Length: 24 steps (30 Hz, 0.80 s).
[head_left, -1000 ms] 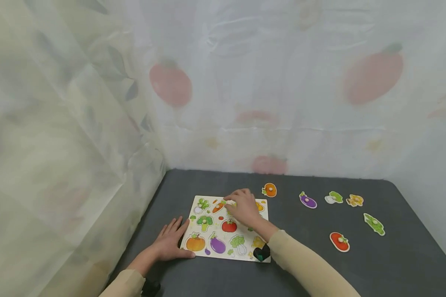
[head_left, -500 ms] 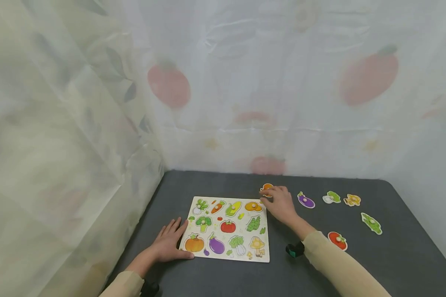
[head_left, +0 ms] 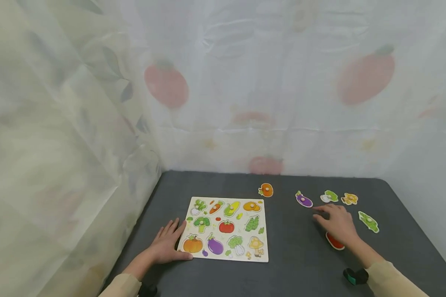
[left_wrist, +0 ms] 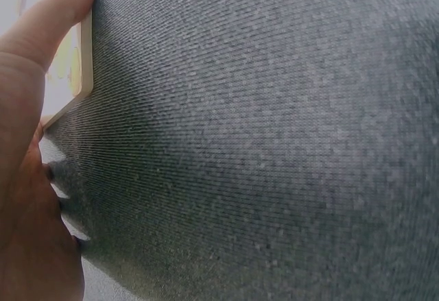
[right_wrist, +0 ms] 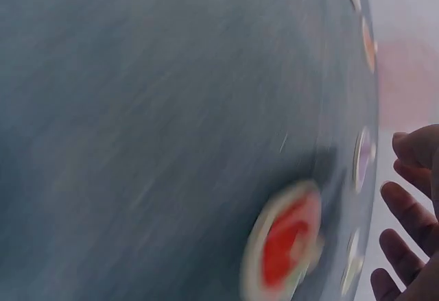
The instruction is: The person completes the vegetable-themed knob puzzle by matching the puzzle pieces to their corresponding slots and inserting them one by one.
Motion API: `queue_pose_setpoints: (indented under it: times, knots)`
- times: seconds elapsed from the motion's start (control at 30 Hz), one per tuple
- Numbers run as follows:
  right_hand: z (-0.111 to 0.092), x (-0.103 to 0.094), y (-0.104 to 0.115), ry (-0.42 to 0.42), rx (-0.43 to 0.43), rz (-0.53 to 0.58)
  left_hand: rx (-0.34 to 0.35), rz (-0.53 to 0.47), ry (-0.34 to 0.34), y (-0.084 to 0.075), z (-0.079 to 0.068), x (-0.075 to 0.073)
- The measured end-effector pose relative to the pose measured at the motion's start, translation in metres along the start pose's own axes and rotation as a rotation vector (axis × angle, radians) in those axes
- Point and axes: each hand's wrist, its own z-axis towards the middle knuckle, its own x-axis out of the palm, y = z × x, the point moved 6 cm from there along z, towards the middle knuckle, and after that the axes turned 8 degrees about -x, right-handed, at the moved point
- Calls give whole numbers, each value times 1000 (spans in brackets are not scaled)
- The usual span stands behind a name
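A white vegetable puzzle board [head_left: 239, 230] lies on the dark table. My left hand [head_left: 166, 245] rests at its left edge, fingers spread, thumb along the near corner; the left wrist view has the thumb [left_wrist: 51, 23] over the board's edge. My right hand [head_left: 338, 225] hovers over the right side with relaxed fingers, holding nothing. It partly covers a tomato piece [head_left: 335, 242]. An eggplant piece [head_left: 304, 199] lies just beyond its fingertips. The right wrist view has the tomato piece [right_wrist: 288, 239] blurred below the hand.
Also loose on the table are a pumpkin piece [head_left: 266, 190], a leafy cabbage piece [head_left: 329, 196], a mushroom piece [head_left: 349, 199] and a pea pod piece [head_left: 368, 222]. Several knobbed pieces, among them a carrot [head_left: 216, 207], sit in the board's upper part. Printed curtains [head_left: 267, 82] surround the table.
My right hand has moved right, from over the board's top, past the pumpkin piece, to above the tomato piece. The corn on the board is now uncovered. My left hand stays put.
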Motion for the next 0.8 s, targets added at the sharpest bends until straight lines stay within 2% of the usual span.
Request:
queue_pose_setpoints:
  times: [0.17, 0.33, 0.6, 0.8]
  knots:
    - [-33, -17, -18, 22, 63, -62, -4, 13, -2, 1, -1, -2]
    - [-56, -25, -26, 25, 117, -125, -9, 10, -3, 1, -2, -2]
    - [-73, -27, -27, 16, 202, -160, -16, 20, 6, -1, -2, -3]
    - [-79, -23, -27, -5, 207, -168, -14, 29, 4, -1, 0, -1]
